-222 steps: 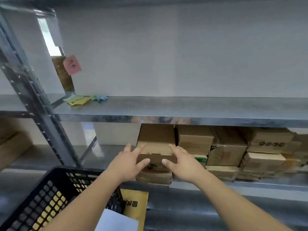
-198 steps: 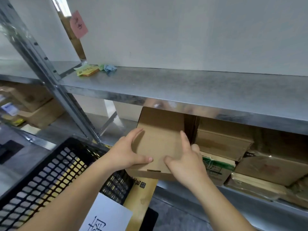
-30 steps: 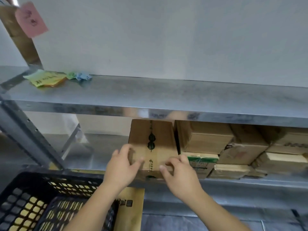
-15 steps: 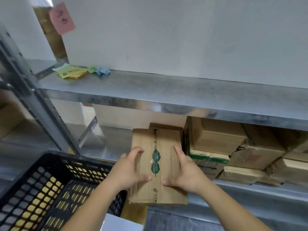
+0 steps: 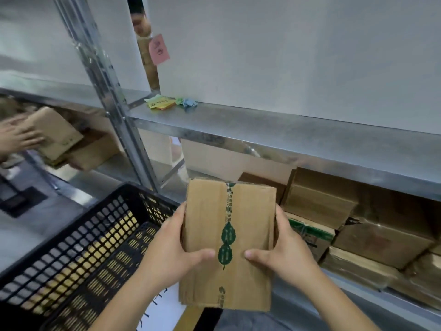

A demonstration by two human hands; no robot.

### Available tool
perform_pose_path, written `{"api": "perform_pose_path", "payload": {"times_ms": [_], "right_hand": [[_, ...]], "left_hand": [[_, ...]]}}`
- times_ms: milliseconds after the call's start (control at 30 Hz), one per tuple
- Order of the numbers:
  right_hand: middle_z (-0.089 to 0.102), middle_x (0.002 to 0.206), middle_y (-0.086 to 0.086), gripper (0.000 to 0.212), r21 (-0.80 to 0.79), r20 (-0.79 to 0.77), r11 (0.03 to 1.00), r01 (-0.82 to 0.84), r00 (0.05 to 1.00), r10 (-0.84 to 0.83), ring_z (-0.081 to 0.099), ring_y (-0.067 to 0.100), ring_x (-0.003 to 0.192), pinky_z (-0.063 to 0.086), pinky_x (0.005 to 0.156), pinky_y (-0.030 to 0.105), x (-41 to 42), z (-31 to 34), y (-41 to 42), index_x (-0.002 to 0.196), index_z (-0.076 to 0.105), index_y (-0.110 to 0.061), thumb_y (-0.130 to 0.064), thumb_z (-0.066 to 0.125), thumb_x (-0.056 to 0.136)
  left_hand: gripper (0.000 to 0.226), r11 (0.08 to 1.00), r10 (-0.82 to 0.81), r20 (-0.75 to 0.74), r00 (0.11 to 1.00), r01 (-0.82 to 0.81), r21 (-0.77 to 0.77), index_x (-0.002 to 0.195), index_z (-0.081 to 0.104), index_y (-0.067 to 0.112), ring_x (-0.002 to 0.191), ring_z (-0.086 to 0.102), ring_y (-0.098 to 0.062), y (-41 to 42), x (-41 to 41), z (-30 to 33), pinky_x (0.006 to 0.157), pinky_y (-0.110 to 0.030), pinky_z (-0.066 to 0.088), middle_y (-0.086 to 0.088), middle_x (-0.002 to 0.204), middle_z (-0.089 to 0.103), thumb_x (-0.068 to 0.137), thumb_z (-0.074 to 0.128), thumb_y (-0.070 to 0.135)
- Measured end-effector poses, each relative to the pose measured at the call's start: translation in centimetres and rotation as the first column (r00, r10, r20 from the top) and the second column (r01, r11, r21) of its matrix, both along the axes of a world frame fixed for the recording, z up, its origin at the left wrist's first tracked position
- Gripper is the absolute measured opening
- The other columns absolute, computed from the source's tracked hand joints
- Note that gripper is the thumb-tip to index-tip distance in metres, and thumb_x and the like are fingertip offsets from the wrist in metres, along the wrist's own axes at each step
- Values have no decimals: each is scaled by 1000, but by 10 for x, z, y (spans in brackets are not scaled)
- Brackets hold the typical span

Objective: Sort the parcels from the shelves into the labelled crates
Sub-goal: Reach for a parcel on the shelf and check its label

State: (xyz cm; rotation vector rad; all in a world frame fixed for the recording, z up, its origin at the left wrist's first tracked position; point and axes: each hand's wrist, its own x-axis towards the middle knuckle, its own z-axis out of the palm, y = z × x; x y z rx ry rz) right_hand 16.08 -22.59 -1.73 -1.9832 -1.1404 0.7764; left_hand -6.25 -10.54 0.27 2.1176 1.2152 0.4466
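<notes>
I hold a flat brown cardboard parcel (image 5: 250,235) with a green leaf-printed tape strip down its middle, in front of the lower shelf. My left hand (image 5: 171,254) grips its left edge, thumb on top. My right hand (image 5: 284,254) grips its right edge the same way. A black plastic crate (image 5: 78,249) with a perforated wall stands at the lower left, yellow items showing through it. A white label sheet (image 5: 164,306) hangs at the crate's near side. Several more cardboard parcels (image 5: 319,201) are stacked on the lower shelf to the right.
A metal shelf board (image 5: 274,130) runs above the parcels, with coloured paper notes (image 5: 162,102) at its left end. A steel upright (image 5: 112,99) stands left of centre. Another person's hand (image 5: 14,137) holds a parcel (image 5: 55,132) at the far left. A pink note (image 5: 158,49) sticks on the back panel.
The parcel has come off the lower shelf toward me and now hangs free between both hands. The view has swung left, bringing more of the crate and another person's hand into sight.
</notes>
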Motion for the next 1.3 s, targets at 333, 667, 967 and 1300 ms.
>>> {"api": "perform_pose_path", "payload": {"times_ms": [333,667,967,1300], "right_hand": [[72,109,-6,69,218,-347,975,-36,931,112,68,14,103,54,93,48,2,42,-27,110,62,-36,-90,27,84],[51,135,-30,77,221,-138,807,-548,802,582,49,-22,115,43,81,2,-50,47,-36,137,47,-59,-6,71,86],[-16,151,-47,105,146,117,548,-824,564,817,-1,-35,129,31,103,12,-185,32,-25,141,34,-61,-64,83,48],[-11,157,-42,136,90,273,223,-971,240,932,8,-13,148,27,117,25,-401,26,-30,147,-2,-69,-43,95,56]], "left_hand": [[82,935,353,408,842,-295,-199,91,62,34,84,66,-12,-72,-45,42,86,-39,51,15,85,70,61,31,104],[55,979,178,177,968,-156,-128,126,53,58,118,56,1,-139,-122,55,97,-37,54,34,129,53,76,72,46],[87,882,470,-30,882,-469,37,128,42,57,133,6,29,-209,-227,40,107,-18,31,42,151,4,56,90,62],[83,707,704,-1,710,-700,96,139,45,46,141,19,16,-288,-408,16,116,-22,30,36,156,16,67,85,54]]}}
